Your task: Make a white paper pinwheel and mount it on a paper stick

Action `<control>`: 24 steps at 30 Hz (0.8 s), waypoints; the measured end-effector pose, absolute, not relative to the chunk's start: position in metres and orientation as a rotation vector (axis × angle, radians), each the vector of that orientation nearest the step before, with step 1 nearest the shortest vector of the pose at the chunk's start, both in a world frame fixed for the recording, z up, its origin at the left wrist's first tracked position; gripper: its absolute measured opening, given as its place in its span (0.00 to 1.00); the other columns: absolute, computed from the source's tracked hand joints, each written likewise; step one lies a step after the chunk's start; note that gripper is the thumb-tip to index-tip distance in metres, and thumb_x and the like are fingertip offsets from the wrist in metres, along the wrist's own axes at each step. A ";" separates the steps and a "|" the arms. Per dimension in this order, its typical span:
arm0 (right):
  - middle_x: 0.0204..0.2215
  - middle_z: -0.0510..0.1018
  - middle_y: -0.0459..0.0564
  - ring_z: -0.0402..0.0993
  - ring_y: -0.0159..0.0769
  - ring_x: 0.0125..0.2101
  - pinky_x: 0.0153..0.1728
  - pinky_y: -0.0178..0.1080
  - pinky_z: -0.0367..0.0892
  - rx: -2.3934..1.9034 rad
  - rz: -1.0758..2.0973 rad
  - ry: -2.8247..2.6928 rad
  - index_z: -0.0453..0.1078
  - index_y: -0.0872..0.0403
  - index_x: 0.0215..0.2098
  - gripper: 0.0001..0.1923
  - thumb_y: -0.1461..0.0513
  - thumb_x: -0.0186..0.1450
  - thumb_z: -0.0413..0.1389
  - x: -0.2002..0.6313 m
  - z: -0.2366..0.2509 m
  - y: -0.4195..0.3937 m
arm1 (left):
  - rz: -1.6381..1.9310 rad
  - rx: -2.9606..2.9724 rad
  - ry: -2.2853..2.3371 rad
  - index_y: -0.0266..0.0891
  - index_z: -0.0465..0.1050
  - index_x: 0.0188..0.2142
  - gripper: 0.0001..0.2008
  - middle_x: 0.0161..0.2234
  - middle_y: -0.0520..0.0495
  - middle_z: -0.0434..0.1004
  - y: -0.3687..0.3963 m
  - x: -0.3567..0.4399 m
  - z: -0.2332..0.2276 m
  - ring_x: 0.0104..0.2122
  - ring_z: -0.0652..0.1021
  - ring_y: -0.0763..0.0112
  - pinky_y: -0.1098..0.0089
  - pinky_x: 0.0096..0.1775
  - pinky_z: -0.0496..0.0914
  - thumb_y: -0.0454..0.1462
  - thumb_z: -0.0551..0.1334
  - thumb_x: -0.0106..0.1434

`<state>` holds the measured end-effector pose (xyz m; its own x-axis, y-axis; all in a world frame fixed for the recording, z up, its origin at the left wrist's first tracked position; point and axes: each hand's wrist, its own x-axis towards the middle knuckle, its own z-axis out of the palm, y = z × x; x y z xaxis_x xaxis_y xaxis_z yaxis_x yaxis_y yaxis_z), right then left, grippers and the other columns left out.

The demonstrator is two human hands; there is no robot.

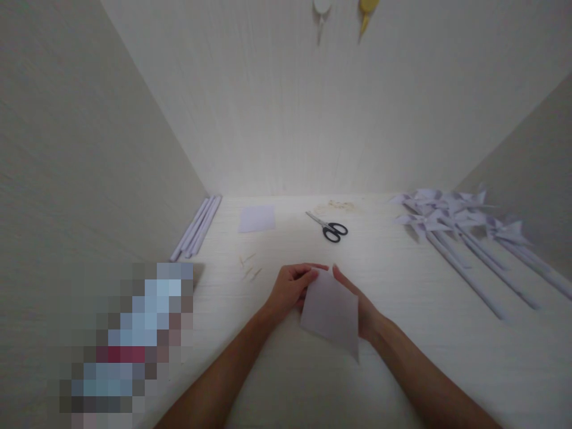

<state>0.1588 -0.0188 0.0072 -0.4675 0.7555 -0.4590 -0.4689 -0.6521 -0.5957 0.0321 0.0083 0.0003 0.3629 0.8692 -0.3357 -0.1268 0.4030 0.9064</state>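
A square sheet of white paper [331, 310] is held up above the table between my two hands. My left hand [292, 286] pinches its upper left corner, thumb in front and fingers behind. Behind the sheet's right side is my right hand [364, 310]; its thumb tip shows above the top edge, while its other fingers are hidden by the paper. Beyond my hands lie black-handled scissors [328, 227], closed, their blades pointing to the back left. Another white paper square [257, 218] rests flat at the back left.
Several rolled paper sticks [199, 226] lie along the left wall. Paper pinwheels on sticks [465, 262] are heaped at the right. Small wooden pieces [250, 266] lie left of my hands, more bits [340, 205] near the back wall. A blurred-out object [134, 333] stands at front left.
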 end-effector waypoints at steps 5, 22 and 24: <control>0.21 0.72 0.46 0.67 0.30 0.20 0.24 0.34 0.62 -1.039 2.126 -0.556 0.66 0.56 0.34 0.18 0.52 0.52 0.55 0.162 0.004 -0.020 | 0.861 1.028 0.921 0.33 0.74 0.26 0.12 0.36 0.42 0.74 0.009 0.033 0.000 0.21 0.69 0.78 0.78 0.18 0.60 0.42 0.61 0.48; 0.29 0.72 0.46 0.67 0.34 0.29 0.29 0.37 0.62 -1.280 1.702 -1.350 0.64 0.56 0.37 0.16 0.69 0.48 0.53 0.156 0.006 -0.024 | 0.884 0.997 0.917 0.33 0.74 0.26 0.14 0.23 0.46 0.74 0.009 0.036 0.004 0.21 0.70 0.74 0.73 0.24 0.62 0.43 0.59 0.50; 0.32 0.72 0.49 0.67 0.37 0.33 0.34 0.39 0.62 -1.348 1.588 -1.416 0.64 0.56 0.39 0.19 0.69 0.47 0.52 0.154 0.009 -0.025 | 0.951 1.059 0.995 0.33 0.73 0.23 0.11 0.24 0.46 0.74 0.007 0.039 0.006 0.23 0.71 0.73 0.73 0.25 0.63 0.41 0.61 0.47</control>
<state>0.1543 -0.0249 0.0086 -0.2935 0.9129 -0.2838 0.1778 -0.2395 -0.9545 0.0394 0.0067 0.0056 0.2680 0.9472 -0.1760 -0.1325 0.2172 0.9671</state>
